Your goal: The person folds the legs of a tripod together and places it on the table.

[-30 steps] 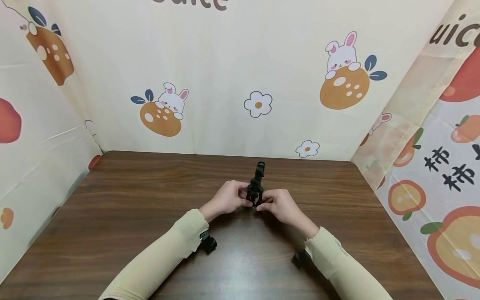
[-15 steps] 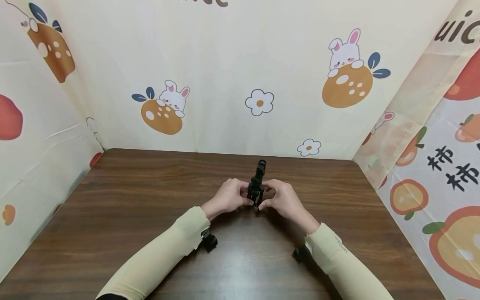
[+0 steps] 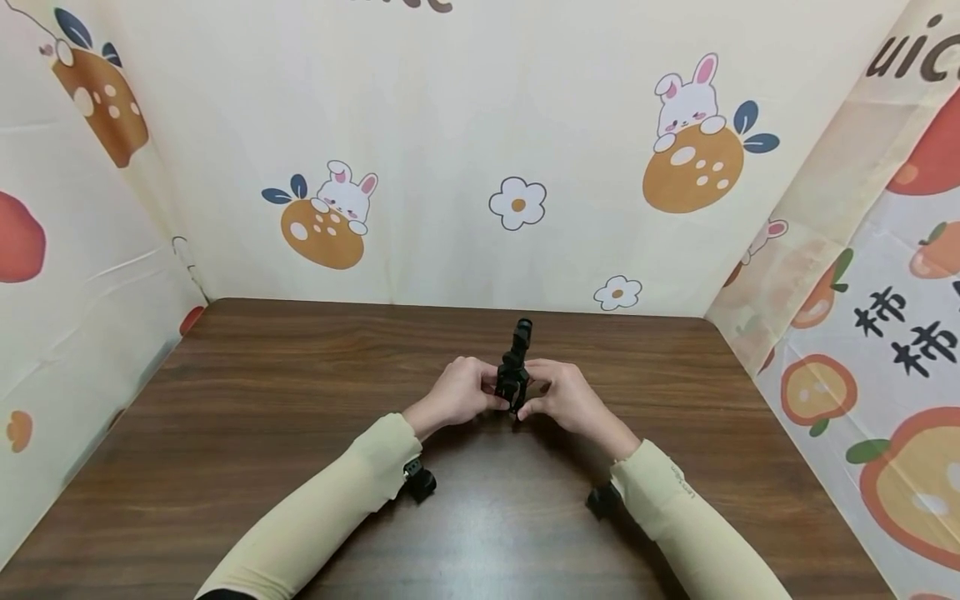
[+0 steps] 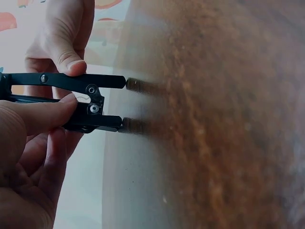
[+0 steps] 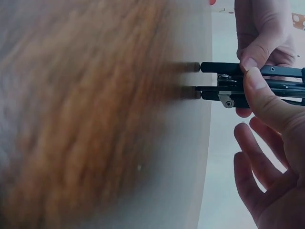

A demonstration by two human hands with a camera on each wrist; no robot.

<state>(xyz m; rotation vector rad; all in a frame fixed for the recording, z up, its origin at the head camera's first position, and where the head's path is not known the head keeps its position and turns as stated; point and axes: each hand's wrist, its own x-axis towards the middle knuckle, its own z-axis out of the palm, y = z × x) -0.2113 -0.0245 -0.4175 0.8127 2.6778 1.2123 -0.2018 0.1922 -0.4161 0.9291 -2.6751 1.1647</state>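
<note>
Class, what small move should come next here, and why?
Probably ease the legs of the black stand slightly apart: the left grip and right grip hold it from both sides, its feet appear to meet the tabletop, and the legs run close together.

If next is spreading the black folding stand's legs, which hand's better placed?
Probably the right hand: its thumb is on one leg and several of its fingers are free of the black folding stand. The left hand grips the opposite side, so could steady it.

Curtained-off, booth-like workspace — wood-grain table [image 3: 277, 392], fruit-and-rabbit printed cloth [image 3: 435, 125] on three sides.
</note>
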